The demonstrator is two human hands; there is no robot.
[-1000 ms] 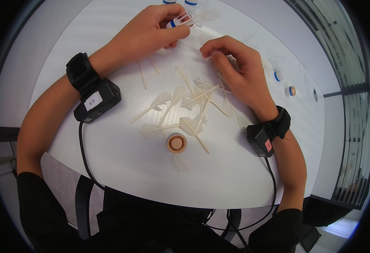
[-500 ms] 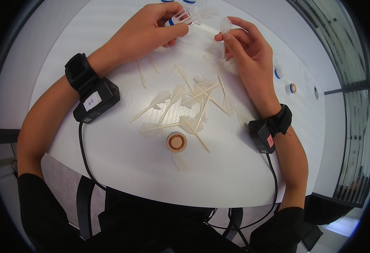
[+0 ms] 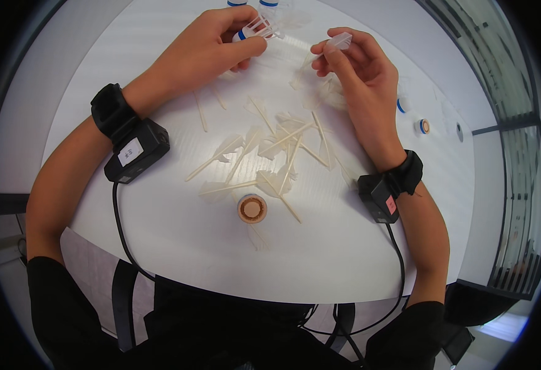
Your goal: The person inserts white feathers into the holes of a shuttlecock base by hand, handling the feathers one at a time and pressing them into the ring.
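Note:
At the far side of the table, my left hand (image 3: 212,46) is closed round a partly feathered shuttlecock (image 3: 257,28), its blue-banded base against my fingers and its white quills pointing right. Across from it, my right hand (image 3: 369,77) pinches a single white feather (image 3: 341,41) between thumb and fingers. The vane sticks up past the thumb, and the lower quill is partly hidden. Between and below both hands, several loose feathers (image 3: 291,140) lie scattered and overlapping. Nearest to me stands a round cork base (image 3: 252,209) with a brown ring on its top.
Two blue-banded pieces (image 3: 268,3) stand at the far edge of view. Right of my right hand are another blue-banded base (image 3: 403,104) and a cork-topped one (image 3: 423,126). Black boxes (image 3: 137,151) strapped at both wrists trail cables over the table's near edge (image 3: 239,293).
The feather in my right hand has turned from upright to slanting, its vane now toward the upper right. My left hand still holds the shuttlecock. The whole view has shifted slightly.

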